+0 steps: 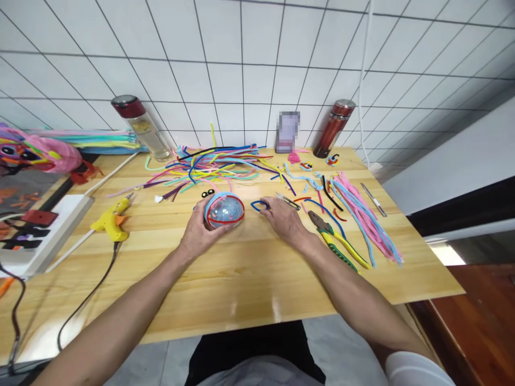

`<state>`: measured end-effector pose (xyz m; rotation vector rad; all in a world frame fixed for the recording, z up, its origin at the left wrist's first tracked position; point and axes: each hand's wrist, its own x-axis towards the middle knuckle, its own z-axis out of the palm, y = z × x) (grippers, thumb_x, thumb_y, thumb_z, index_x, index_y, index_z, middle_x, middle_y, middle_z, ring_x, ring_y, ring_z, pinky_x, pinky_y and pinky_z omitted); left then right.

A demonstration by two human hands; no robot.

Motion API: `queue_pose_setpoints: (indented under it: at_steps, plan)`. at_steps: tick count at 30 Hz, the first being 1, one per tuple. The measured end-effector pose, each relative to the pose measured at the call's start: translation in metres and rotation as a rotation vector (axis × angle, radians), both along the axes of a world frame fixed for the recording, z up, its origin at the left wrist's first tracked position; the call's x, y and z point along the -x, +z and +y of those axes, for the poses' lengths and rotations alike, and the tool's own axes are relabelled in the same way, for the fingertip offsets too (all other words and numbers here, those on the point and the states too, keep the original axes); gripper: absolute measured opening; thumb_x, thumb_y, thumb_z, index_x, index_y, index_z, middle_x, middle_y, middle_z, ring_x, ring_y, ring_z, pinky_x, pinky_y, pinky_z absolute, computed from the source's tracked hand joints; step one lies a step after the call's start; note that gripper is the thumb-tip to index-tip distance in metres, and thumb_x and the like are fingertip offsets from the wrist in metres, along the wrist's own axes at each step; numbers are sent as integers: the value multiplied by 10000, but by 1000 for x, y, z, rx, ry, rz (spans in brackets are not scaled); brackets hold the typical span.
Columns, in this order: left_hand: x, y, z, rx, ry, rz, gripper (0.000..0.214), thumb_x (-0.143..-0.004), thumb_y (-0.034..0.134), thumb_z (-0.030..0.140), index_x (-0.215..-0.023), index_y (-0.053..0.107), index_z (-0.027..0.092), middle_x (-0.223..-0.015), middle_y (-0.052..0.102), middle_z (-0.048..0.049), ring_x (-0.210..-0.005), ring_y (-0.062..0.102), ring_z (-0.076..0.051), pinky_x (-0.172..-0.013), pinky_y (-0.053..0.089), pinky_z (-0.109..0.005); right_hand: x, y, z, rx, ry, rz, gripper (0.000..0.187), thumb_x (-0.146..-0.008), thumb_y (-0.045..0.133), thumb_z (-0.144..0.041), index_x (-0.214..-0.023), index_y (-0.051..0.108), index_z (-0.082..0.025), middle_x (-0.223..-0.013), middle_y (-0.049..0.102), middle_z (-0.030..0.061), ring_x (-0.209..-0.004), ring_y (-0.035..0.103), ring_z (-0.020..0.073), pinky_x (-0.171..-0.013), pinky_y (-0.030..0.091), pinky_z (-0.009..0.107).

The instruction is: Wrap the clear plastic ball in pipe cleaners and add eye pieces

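My left hand (201,229) is wrapped round a clear plastic ball (226,210) with red and light-blue pipe cleaners around it, resting at the table's middle. To its right, my right hand (282,217) pinches a short dark-blue pipe cleaner (257,205) bent into a pointed loop. The loop and the ball are apart. Just beyond my right fingers lie small thread snips (287,201). Two black googly-eye pieces (208,193) sit behind the ball. Pliers with yellow-green handles (336,241) lie right of my right wrist.
A heap of coloured pipe cleaners (221,161) spreads along the back, with a pink and blue bundle (364,217) at right. On the left are a yellow glue gun (112,219) and a power strip (60,236). A glass bottle (147,131), phone (287,133) and red flask (335,128) stand by the wall.
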<state>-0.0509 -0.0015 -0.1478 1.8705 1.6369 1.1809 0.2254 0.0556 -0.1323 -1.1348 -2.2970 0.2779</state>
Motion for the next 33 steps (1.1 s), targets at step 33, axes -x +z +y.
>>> queue_pose_setpoints:
  at_steps: [33]
  plan:
    - [-32, 0, 21, -207, -251, 8, 869, -855, 797, 486, -1560, 366, 218, -1561, 477, -184, -1486, 454, -343, -1254, 389, -548, 22, 34, -29, -561, 208, -33, 412, -1009, 610, -217, -1420, 591, -188, -1180, 794, 130, -1040, 758, 249, -940, 589, 382]
